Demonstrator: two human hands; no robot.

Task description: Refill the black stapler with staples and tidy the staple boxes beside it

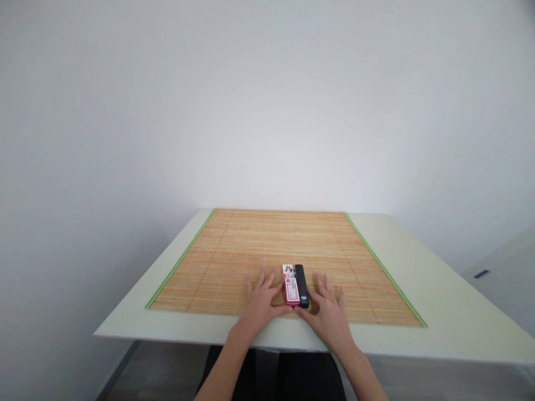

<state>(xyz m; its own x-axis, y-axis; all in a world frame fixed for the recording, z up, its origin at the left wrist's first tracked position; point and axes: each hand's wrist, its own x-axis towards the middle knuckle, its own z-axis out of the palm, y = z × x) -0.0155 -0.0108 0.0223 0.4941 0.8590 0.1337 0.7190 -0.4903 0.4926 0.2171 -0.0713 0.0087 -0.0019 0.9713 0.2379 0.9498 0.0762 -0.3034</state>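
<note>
A small red-and-white box (291,291) lies lengthwise on the bamboo mat (267,239). Close along its right side is a black stapler (301,285), roughly parallel to it. To the left of the box rests my left hand (259,303), fingers spread on the mat, with its index finger and thumb touching the box's side and near end. My right hand (328,309) lies on the stapler's right, also open with spread fingers; its index finger is against the stapler and its thumb reaches the near ends of both things.
The mat has green edging and covers the middle of a white table (418,267). A white wall (267,111) stands behind the table and another on the left. My legs (309,379) are under the front edge. A dark handle (481,274) shows at the right.
</note>
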